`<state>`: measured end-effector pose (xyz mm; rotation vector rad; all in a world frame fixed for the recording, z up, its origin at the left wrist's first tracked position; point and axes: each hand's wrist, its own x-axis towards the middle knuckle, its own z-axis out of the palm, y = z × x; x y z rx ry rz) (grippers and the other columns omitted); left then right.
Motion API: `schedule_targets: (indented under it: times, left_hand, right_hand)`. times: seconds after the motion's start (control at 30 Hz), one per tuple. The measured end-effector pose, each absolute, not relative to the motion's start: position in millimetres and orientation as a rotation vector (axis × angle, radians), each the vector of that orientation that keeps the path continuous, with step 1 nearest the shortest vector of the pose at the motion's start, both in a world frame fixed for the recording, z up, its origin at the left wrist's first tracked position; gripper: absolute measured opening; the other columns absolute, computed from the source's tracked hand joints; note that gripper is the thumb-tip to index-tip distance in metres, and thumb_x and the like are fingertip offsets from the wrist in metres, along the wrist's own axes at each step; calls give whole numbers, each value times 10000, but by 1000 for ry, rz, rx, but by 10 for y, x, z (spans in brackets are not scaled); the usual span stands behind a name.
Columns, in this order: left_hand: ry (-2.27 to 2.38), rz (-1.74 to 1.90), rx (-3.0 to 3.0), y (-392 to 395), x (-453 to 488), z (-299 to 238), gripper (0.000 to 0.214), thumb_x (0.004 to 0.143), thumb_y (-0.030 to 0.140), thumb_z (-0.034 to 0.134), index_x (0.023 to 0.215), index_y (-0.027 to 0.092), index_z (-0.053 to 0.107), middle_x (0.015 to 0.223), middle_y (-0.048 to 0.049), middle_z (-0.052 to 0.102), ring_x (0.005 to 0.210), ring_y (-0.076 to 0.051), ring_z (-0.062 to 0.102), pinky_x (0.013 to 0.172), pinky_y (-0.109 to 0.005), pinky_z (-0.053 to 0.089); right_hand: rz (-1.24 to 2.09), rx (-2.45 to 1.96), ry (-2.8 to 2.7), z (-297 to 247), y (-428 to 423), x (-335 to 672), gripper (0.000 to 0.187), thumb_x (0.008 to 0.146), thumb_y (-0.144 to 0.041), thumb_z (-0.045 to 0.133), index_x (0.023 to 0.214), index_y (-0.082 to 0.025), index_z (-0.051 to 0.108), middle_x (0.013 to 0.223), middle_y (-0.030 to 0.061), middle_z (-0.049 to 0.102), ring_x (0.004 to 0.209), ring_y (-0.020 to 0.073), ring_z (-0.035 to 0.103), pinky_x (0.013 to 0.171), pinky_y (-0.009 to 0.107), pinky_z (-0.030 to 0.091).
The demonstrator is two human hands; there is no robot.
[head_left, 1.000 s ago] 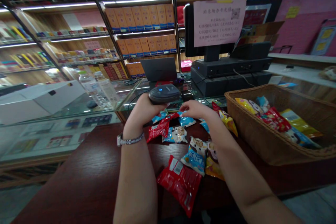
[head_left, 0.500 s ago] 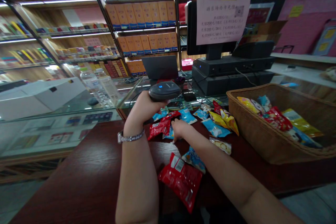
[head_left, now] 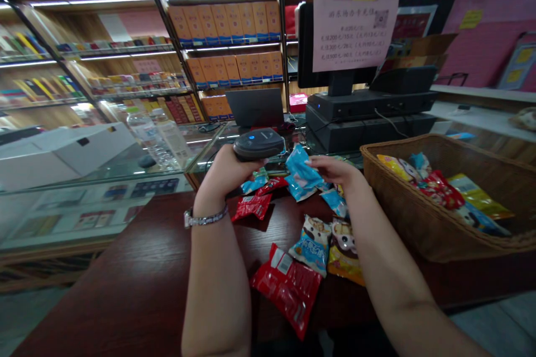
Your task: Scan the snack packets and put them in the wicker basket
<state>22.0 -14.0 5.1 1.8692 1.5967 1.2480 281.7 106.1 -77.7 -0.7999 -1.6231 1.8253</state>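
My left hand point(head_left: 226, 174) is closed around the handle of a dark grey barcode scanner point(head_left: 258, 144) with a blue light on top. My right hand point(head_left: 335, 170) pinches a blue snack bag point(head_left: 300, 163), lifted in front of the scanner. Under it lie more blue bags, and a red snack bag point(head_left: 252, 206) rests below the scanner. Closer to me are a blue and white bag point(head_left: 312, 244), a yellow bag point(head_left: 344, 254) partly behind my right forearm, and a large red bag point(head_left: 288, 288) with its barcode facing up.
On the right, a wicker basket point(head_left: 402, 217) holds several snack bags. Behind the counter top point(head_left: 154, 256) stand a laptop point(head_left: 255, 107) and a monitor bearing a pink sign point(head_left: 355, 33). Plastic bottles point(head_left: 153, 134) and a white box point(head_left: 62, 150) occupy the glass counter at left.
My right hand has moved up and right from the pile and now holds a blue bag raised. A yellow bag now lies beside the blue and white one. The scanner has barely shifted.
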Motion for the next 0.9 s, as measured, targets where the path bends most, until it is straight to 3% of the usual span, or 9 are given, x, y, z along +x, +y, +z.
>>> schedule_targets:
  times: [0.1,0.17,0.3,0.5,0.7,0.9]
  left_hand:
    - [1619,1236,1875,-156,259,64,229,696,344,771,813,159,706,550,1,598,472,-146,550,485,-253,470]
    - [1624,1231,1894,-166,284,69,221,704,344,766,813,165,695,548,5,598,473,-142,550,482,-245,464]
    - [1627,1208,1918,-164,314,68,218,711,340,760,812,162,684,552,4,599,471,-140,552,469,-238,452]
    - [1610,1212,1897,-147,334,58,242,685,327,771,823,153,673,591,-6,617,467,-137,557,466,-246,473]
    - [1585,1226,1920,-149,352,49,204,697,304,758,818,155,690,555,5,603,444,-127,538,457,-242,474]
    - [1586,1213,1939,-137,360,46,212,701,316,760,826,154,705,574,-4,626,454,-135,560,459,-242,471]
  right_hand:
    - [1886,-630,-1285,-680,1033,2847,398,858,-489,586,1071,-167,682,1044,97,762,986,251,729,832,394,604]
    - [1885,-538,-1209,-611,1012,2814,423,898,-485,540,1134,-160,670,1082,113,760,1028,263,725,823,390,609]
    - [1858,-510,-1121,-544,1015,2730,305,901,-275,558,1152,-137,662,1060,110,768,964,224,744,790,330,618]
    - [1722,-655,-964,-542,1044,2701,143,907,-212,612,1007,-140,683,904,70,783,770,180,753,791,322,628]
    - [1690,-669,-825,-501,1056,2695,123,914,-222,611,999,-167,681,852,35,782,736,168,746,721,309,637]
    - [1610,-614,-823,-536,1087,2637,164,810,-166,730,966,-177,678,825,5,776,693,153,737,686,272,634]
